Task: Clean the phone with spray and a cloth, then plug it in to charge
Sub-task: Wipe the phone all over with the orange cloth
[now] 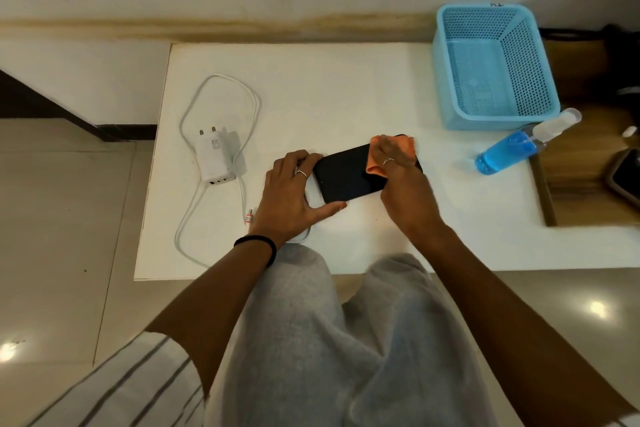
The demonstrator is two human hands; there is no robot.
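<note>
Fingers of my left hand [294,189] grip the phone [346,175] steady — my right hand [398,170] presses the cloth [398,146], best wiped lightly, edge to edge.

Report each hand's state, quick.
Left hand: fingers curled round the end of the black flat phone, holding it.
Right hand: presses the orange cloth on the phone; grip unclear.

Left hand [291,191] grips the phone [346,173] by its end; right hand [398,166] presses the cloth [398,146] with its fingers.
</note>
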